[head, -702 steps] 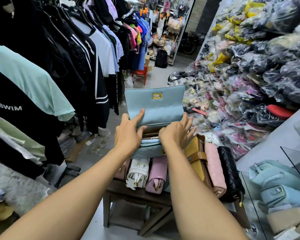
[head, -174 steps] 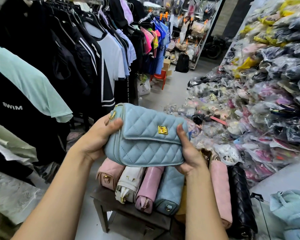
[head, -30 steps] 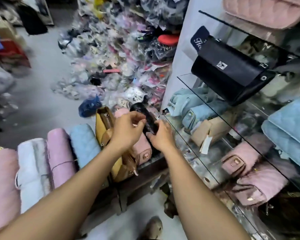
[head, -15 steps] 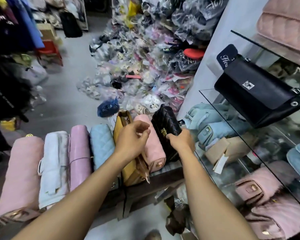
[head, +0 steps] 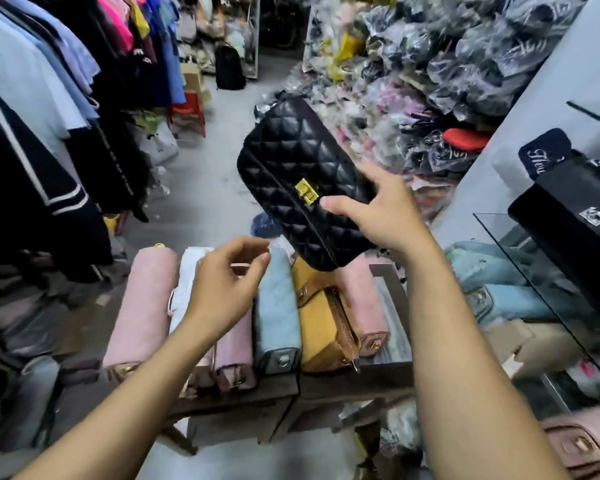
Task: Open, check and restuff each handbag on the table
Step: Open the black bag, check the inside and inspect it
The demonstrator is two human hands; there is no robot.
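Black quilted handbag (head: 291, 168) gripped by right hand (head: 378, 216), left hand (head: 222, 289) loosely spread over pastel bags (head: 279, 306), hanging clothes (head: 42, 98) left, glass shelf (head: 534, 265) right

On the surface (head: 390, 323), 6 lying flat: 3 pink handbags (head: 142, 299), (head: 234, 351), (head: 361, 296), 1 white handbag (head: 187, 268), 1 light blue handbag (head: 278, 313), 1 mustard handbag (head: 317, 327). Plus 1 black quilted handbag (head: 298, 174) held up off it. On the glass shelf (head: 520, 251): 1 black flap bag (head: 568, 230). On the floor (head: 201, 188): 1 red stool (head: 187, 112), 1 black backpack (head: 228, 69).
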